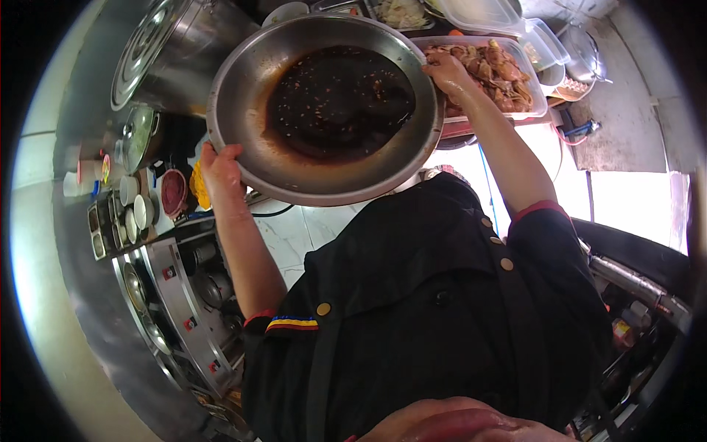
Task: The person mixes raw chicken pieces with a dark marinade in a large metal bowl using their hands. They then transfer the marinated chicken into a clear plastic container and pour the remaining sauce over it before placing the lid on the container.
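Observation:
A large, wide stainless steel bowl (240, 105) is held up in front of my chest. Dark brown sauce (337, 105) with small pale bits pools in it, leaving a brown film on the wall. My left hand (223, 171) grips the rim at the lower left, thumb over the edge. On the opposite side, my right hand (450, 77) holds the upper right rim; its fingers under the bowl are hidden. Just behind the right hand sits a transparent plastic container (538, 99) filled with pieces of raw-looking meat (500, 74).
At the upper left stands a big metal stockpot (193, 66). A stove with knobs (188, 320) runs along the left, below several small bowls (143, 211) and a red container (174, 192). More plastic tubs (544, 47) are at the upper right. Tiled floor (287, 235) shows under the bowl.

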### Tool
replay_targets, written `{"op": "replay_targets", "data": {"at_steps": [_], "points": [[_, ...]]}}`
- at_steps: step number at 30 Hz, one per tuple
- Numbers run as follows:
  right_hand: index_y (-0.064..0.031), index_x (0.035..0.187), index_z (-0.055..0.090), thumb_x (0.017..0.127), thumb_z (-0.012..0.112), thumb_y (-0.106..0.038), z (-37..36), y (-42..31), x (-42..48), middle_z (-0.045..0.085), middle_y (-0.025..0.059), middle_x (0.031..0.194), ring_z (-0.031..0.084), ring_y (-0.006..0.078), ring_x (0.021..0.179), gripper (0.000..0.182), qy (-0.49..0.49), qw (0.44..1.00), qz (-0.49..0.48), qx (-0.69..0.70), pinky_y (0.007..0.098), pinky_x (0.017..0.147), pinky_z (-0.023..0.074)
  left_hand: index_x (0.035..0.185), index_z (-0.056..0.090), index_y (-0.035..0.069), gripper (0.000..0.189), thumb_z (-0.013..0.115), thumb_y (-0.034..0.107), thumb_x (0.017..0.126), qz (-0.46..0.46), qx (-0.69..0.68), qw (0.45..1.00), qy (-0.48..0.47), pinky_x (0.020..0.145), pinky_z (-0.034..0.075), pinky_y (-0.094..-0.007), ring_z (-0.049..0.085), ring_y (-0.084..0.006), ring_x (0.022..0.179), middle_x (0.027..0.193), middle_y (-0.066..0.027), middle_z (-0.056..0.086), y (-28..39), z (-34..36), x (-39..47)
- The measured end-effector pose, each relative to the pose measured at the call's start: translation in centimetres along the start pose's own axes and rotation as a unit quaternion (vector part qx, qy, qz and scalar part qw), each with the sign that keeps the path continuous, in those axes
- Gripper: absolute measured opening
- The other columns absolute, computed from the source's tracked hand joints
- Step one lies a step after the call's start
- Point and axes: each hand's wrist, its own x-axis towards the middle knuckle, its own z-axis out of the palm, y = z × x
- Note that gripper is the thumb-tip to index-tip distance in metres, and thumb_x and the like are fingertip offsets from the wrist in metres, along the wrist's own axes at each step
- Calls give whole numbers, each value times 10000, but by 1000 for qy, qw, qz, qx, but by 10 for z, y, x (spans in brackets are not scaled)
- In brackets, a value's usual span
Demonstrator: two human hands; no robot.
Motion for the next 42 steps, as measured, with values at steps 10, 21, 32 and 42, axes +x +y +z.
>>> {"op": "replay_targets", "data": {"at_steps": [10,21,32,42], "points": [[0,1086,607,806,562,-122,-55,37,-2,634,127,892,582,200,827,309,-123,985,38,112,317,722,458,928,475,-9,274,534,-32,661,-18,74,997,2,692,452,-322,545,-209,746,836,-112,556,40,54,-21],[-39,1151,566,865,461,-63,-82,74,41,602,81,938,552,177,764,306,-215,966,118,77,313,639,479,899,474,0,274,528,-36,632,24,93,995,43,650,448,-300,543,-202,694,802,-96,544,61,110,-31],[-37,1118,568,851,468,-34,-77,138,86,606,36,922,566,170,784,285,-259,962,-79,25,308,644,492,874,484,-3,257,533,-32,623,30,125,988,86,641,443,-300,525,-190,675,780,-94,539,86,161,-44],[12,890,604,751,475,-5,-70,118,76,608,69,749,584,153,640,191,-257,960,-103,-47,290,582,488,919,501,-20,299,549,-29,624,56,167,978,110,629,460,-319,546,-206,685,798,-117,559,104,180,-58]]}}
